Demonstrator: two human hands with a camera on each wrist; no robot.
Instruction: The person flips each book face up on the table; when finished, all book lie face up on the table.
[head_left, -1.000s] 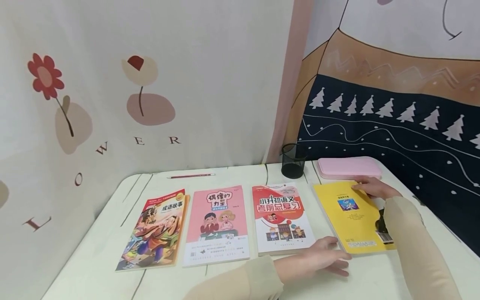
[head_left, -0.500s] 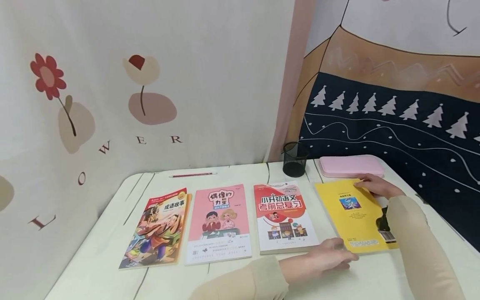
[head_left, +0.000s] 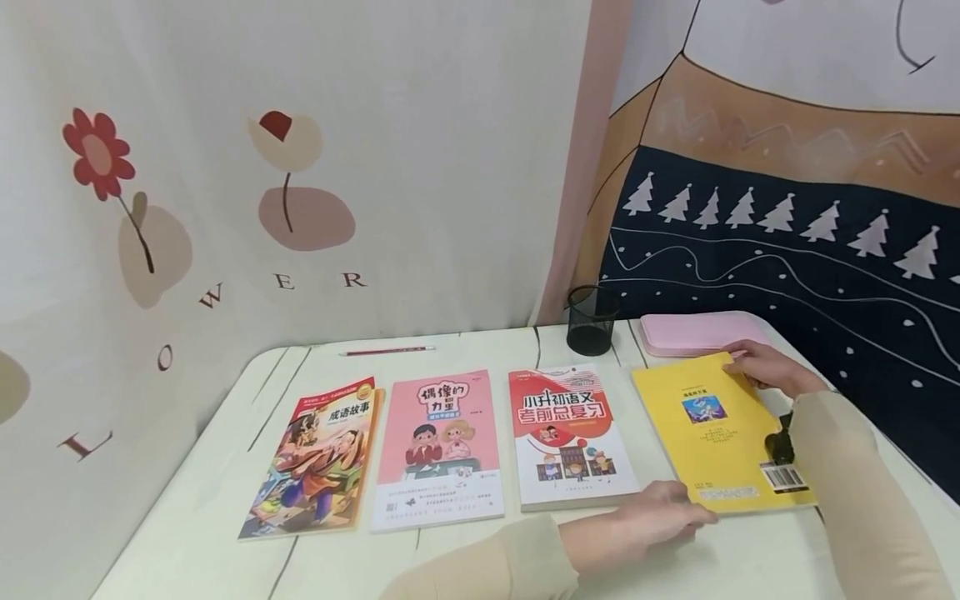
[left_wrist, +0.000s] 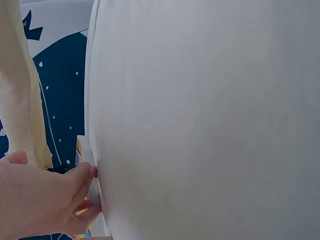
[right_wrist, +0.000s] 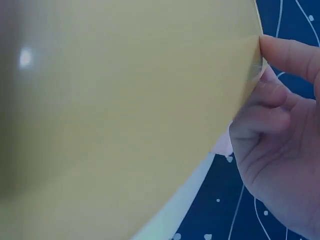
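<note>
In the head view a yellow book [head_left: 712, 442] lies at the right end of a row of books, back cover up. My right hand [head_left: 772, 368] pinches its far right corner; the right wrist view shows the thumb and curled fingers at the edge of the yellow cover [right_wrist: 150, 110]. My left hand [head_left: 637, 521] is at the book's near left corner. Its fingertips touch the book's edge in the left wrist view, with the thumb held apart. To the left lies a red and white book [head_left: 570, 450], just beyond the left hand.
Further left are a pink book [head_left: 442, 450] and a colourful storybook [head_left: 315, 467]. At the back of the white table [head_left: 202, 500] lie a red pencil [head_left: 386, 351], a black mesh pen holder [head_left: 590, 325] and a pink pencil case [head_left: 701, 332]. Printed curtains hang behind.
The yellow book has shifted slightly right along with my right hand. My left hand has moved right, its fingers drawing together at the book's near corner. The other books stay in place.
</note>
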